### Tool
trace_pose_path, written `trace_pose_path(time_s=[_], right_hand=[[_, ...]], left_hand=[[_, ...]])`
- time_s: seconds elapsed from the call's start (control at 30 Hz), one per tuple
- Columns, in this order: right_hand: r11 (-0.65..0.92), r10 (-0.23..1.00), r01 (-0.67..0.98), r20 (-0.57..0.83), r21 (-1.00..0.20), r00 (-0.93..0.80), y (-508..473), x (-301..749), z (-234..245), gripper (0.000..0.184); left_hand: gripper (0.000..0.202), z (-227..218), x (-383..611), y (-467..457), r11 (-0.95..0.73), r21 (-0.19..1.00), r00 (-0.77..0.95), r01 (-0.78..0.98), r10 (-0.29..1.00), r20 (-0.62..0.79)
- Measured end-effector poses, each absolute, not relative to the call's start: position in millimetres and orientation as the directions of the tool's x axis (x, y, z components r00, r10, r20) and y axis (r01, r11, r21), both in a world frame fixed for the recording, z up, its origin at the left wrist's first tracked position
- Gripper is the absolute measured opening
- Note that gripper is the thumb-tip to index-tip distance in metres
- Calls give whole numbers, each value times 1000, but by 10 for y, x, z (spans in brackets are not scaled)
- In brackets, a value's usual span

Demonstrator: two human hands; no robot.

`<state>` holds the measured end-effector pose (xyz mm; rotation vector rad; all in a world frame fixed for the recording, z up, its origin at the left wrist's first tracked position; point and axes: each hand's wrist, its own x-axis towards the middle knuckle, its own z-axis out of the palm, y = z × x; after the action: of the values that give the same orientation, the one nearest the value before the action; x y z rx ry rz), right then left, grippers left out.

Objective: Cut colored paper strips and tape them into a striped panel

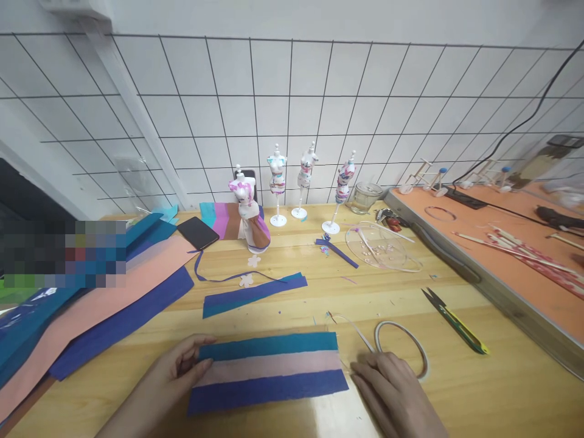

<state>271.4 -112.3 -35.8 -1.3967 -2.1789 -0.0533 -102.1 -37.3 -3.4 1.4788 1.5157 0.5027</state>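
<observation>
A striped panel of teal, pale pink and dark blue crepe-like sheets lies before me. My left hand is closed on its left edge, thumb on top and fingers behind. Just off the panel's right edge, my right hand rests on the table with its fingers together and bent. Whatever those fingers may pinch is hidden. Close behind them lies a whitish band curled into a loop. Yellow-green thread snips lie farther right. Beyond the panel sits a folded blue and teal strip.
Several small white dress forms stand along the tiled wall, one wrapped in brown and white material. A dark phone-like slab, coloured sheets and a glass jar surround the workspace. A raised orange surface borders the right.
</observation>
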Motion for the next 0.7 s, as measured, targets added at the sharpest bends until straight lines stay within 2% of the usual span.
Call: trace_pose_path(time_s=[0.3,0.43,0.57,0.7], right_hand=[[440,842,874,432,-206,-322,-1033,2774,-465,24],[418,862,882,402,-216,-309,-1013,2778,-485,20],[402,873,872,403,-279,-273,-1028,2713,-431,15],[370,899,846,377,-384,-222,-1082,2695,-339,17]], left_hand=[[50,-132,-993,-323,216,876,121,431,948,-293],[54,-246,-1022,-315,196,874,111,445,956,-270],[52,-295,-1028,-325,182,870,108,458,960,-258],[50,-281,-1015,-346,179,871,99,458,963,-250]])
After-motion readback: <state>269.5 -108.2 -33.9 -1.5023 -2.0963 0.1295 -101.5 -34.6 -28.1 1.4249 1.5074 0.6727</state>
